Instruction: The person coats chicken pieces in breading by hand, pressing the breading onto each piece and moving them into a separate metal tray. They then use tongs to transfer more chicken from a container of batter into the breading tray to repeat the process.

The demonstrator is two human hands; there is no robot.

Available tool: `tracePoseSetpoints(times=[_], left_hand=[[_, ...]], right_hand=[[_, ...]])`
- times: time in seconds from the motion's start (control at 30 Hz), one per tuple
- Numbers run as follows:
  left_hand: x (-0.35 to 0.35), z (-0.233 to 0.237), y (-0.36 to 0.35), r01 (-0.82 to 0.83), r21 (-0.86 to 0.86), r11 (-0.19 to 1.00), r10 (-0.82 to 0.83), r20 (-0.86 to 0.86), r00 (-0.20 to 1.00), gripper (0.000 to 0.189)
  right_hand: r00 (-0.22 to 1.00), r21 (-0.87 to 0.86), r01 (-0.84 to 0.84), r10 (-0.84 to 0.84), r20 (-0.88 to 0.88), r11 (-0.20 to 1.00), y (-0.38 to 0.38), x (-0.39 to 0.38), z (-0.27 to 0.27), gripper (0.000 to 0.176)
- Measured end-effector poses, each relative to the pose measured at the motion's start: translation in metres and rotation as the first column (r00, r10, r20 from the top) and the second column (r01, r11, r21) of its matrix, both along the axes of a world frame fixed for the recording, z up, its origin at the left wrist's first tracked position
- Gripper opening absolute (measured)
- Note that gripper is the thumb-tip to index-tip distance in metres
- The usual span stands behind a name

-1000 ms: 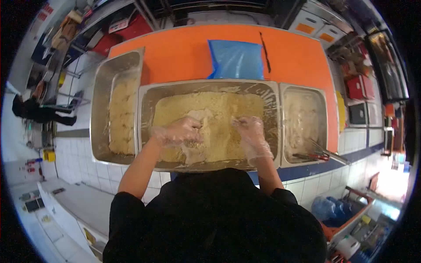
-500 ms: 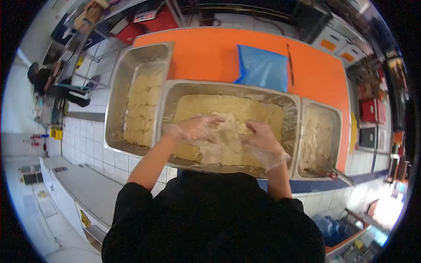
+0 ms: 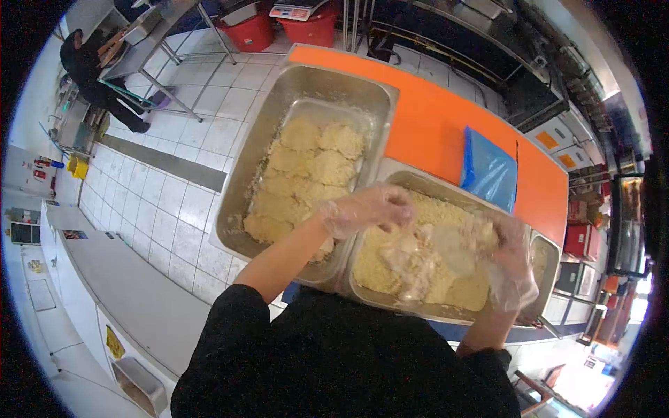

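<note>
My left hand, in a clear plastic glove, hovers over the left rim of the middle metal pan. Its fingers are loosely curled and apart, with nothing visible in them. My right hand, gloved too, is over that pan's right side, its fingers smeared by motion. Pale yellow crumbs fill the pan. On them lie glossy, wet, pale pieces, probably raw meat. A flat pale piece near my right hand is blurred; whether it is held does not show.
A deep metal pan at the left holds several flat crumb-coated pieces. A smaller pan stands at the right, partly hidden. Behind lies a blue plastic bag on the orange tabletop. Another person stands far left.
The view has turned leftward, showing more of the left pan. My hands have moved apart and up from the crumbs. Glossy pale pieces now show between them.
</note>
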State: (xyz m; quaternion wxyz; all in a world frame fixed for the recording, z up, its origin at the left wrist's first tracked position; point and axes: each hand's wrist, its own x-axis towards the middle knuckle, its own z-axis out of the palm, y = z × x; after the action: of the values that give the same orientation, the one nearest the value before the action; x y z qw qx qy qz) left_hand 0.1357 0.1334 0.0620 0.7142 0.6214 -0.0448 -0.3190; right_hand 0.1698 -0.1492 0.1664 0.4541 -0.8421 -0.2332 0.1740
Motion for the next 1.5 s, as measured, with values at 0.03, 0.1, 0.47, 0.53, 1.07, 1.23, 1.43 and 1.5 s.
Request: tracePoseSetpoints(times=[0.03, 0.1, 0.47, 0.53, 1.07, 1.23, 1.43, 1.5], left_hand=[[0.003, -0.002, 0.011, -0.076, -0.106, 0.992, 0.072, -0.036, 0.997, 0.049], [0.006, 0.008, 0.056, -0.197, -0.408, 0.891, 0.135, -0.176, 0.975, 0.053], [0.086, -0.079, 0.231, -0.727, 0.291, 0.621, 0.699, 0.214, 0.683, 0.040], [0.091, -0.105, 0.230, -0.710, 0.549, 0.441, 0.508, 0.499, 0.702, 0.035], [0.135, -0.178, 0.187, -0.443, 0.872, 0.208, 0.175, 0.413, 0.894, 0.033], [0.111, -0.114, 0.184, -0.255, 0.941, 0.223, -0.117, 0.286, 0.951, 0.038], [0.064, -0.090, 0.164, -0.313, 0.915, 0.255, -0.499, 0.402, 0.768, 0.035], [0.039, -0.116, 0.160, -0.517, 0.743, 0.426, -0.504, 0.669, 0.546, 0.030]], right_hand=[[0.996, 0.058, 0.030, -0.025, -0.087, 0.998, 0.039, 0.003, 0.015, 0.038], [0.982, 0.118, 0.056, -0.033, -0.188, 0.991, 0.106, 0.025, 0.017, 0.035], [0.871, 0.137, 0.063, 0.012, -0.491, 0.989, 0.335, 0.157, -0.144, 0.043], [0.938, -0.149, 0.007, -0.058, -0.343, 0.989, 0.346, 0.172, -0.177, 0.050], [0.683, -0.285, -0.123, 0.290, 0.671, 0.950, 0.333, 0.132, -0.185, 0.026], [0.926, -0.134, 0.204, -0.146, 0.348, 0.970, 0.198, 0.067, -0.105, 0.018], [0.838, -0.442, 0.527, -0.357, 0.413, 0.725, -0.050, 0.007, -0.201, 0.024], [0.848, -0.642, 0.521, -0.258, 0.463, 0.562, -0.157, 0.005, -0.286, 0.028]])
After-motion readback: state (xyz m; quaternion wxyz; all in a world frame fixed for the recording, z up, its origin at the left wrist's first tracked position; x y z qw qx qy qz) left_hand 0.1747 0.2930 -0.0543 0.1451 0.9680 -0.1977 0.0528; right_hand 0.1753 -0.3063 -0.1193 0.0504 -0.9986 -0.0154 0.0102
